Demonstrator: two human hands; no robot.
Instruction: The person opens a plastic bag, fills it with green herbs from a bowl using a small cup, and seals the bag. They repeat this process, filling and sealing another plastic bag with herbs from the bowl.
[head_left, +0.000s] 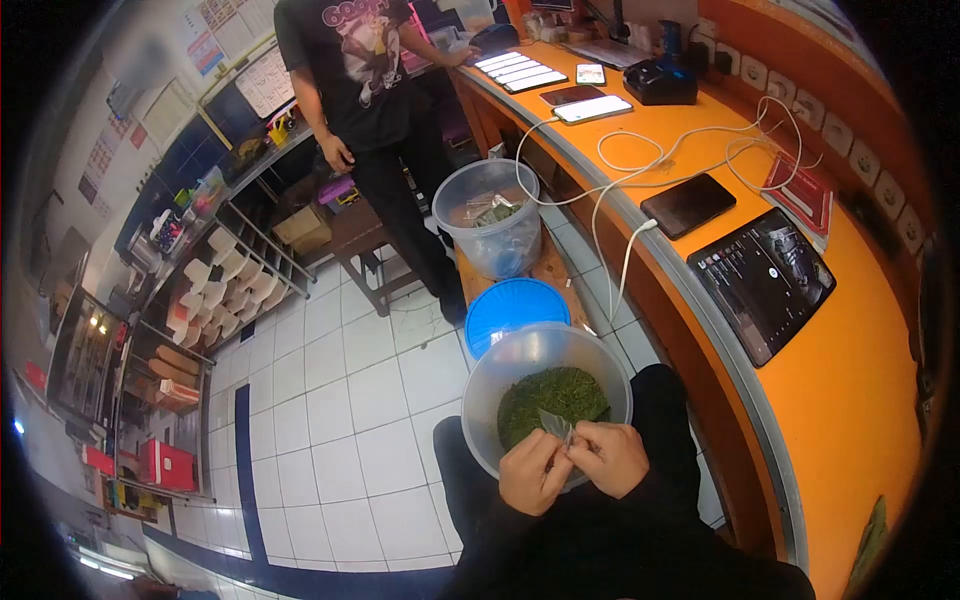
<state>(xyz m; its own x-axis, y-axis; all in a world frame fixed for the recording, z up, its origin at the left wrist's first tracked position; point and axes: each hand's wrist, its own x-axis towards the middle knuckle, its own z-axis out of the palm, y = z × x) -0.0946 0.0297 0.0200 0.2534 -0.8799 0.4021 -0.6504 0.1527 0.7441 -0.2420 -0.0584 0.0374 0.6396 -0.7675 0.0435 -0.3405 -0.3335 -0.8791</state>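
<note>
My left hand [533, 470] and my right hand [608, 459] meet over the near rim of a translucent plastic tub [480, 410], both with fingers pinched closed. Between them they hold a small clear plastic bag [555, 424] by its edge. Chopped green herbs [560, 391] cover the bottom of the tub, below the bag. The tub sits between my knees. Whether anything is inside the bag is too small to tell.
A blue lid [517, 312] and a second clear tub [497, 240] with bagged greens stand beyond. Along my right runs an orange counter [840, 420] with a tablet [765, 283], phones and a white cable [628, 265] hanging over its edge. A person [375, 110] stands ahead near a stool [370, 240].
</note>
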